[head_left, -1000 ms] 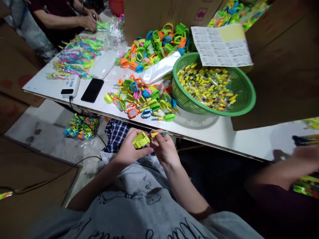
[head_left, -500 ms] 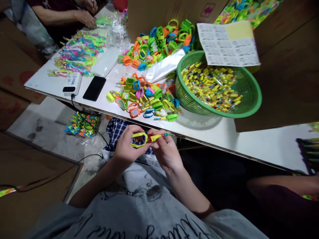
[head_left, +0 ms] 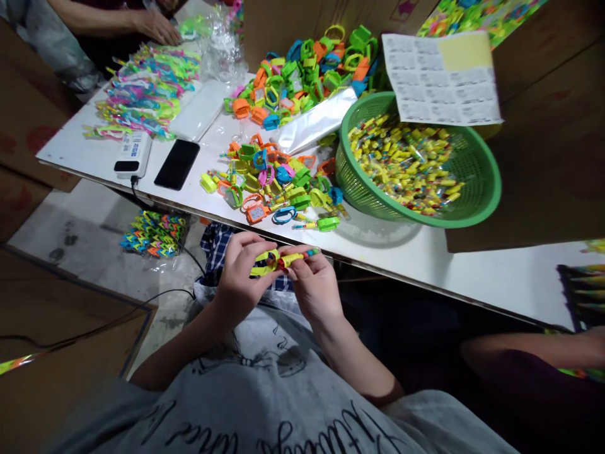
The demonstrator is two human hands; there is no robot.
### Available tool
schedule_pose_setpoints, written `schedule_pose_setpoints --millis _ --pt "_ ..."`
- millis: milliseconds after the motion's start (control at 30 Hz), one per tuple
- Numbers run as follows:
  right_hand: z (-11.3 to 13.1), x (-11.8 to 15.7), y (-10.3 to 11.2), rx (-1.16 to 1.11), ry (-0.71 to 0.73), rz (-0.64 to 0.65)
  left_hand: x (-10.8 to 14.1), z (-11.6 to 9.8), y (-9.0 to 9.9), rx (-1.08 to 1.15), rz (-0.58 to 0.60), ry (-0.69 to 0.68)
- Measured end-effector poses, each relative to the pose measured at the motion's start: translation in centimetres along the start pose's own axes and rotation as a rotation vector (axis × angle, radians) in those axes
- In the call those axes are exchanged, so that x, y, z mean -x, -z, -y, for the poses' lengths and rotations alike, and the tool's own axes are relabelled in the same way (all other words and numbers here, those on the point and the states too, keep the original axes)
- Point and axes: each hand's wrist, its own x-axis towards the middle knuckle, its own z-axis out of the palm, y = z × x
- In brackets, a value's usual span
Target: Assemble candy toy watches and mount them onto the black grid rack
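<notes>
My left hand (head_left: pixel 240 280) is closed on a yellow-green toy watch band (head_left: pixel 265 263), a loop held below the table's front edge. Pinched in my right hand (head_left: pixel 316 287) is a small yellow candy tube (head_left: pixel 290 259) with a multicoloured end. The tube's red end meets the band between my fingertips. Just beyond my hands, a mixed pile of toy watches and candy tubes (head_left: pixel 283 180) lies on the white table (head_left: pixel 378 249). A green basket (head_left: pixel 477 189) to its right holds many yellow tubes.
Behind are a larger watch pile (head_left: pixel 307 75), clear film sleeves (head_left: pixel 316 120) and a printed sheet (head_left: pixel 444 79) on the basket rim. At left lie a phone (head_left: pixel 177 164), a power bank (head_left: pixel 135 154) and filled bags (head_left: pixel 146 88). Another person's hand (head_left: pixel 158 26) is far left; a forearm (head_left: pixel 529 350) is right.
The view has shifted slightly. My fingers have turned the band a little, and it now looks narrower against the tube. At far left the other person's hands have shifted.
</notes>
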Motion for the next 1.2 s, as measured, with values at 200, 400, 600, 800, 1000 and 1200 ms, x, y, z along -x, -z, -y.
schedule_pose_setpoints --millis 200,400,600,800,1000,1200 --pt "0.5 -0.1 -0.3 0.05 0.079 0.063 -0.6 -0.4 -0.2 -0.003 -0.068 -0.02" --pt "1.4 -0.5 -0.7 0.001 0.009 0.066 -1.3 -1.0 -0.4 0.01 -0.06 -0.001" --pt "2.1 -0.9 -1.2 -0.026 0.021 0.017 -2.1 -1.2 -0.6 0.003 -0.061 0.017" --pt "2.7 -1.1 -1.6 -0.04 0.082 -0.008 -3.0 -1.6 -0.9 0.006 -0.091 0.004" --pt "3.6 -1.5 -1.8 -0.148 0.017 0.007 -3.5 -1.7 -1.2 0.057 -0.063 0.061" --pt "4.5 -2.5 -1.4 -0.224 -0.168 0.098 -4.1 -1.3 -1.2 0.108 -0.016 0.084"
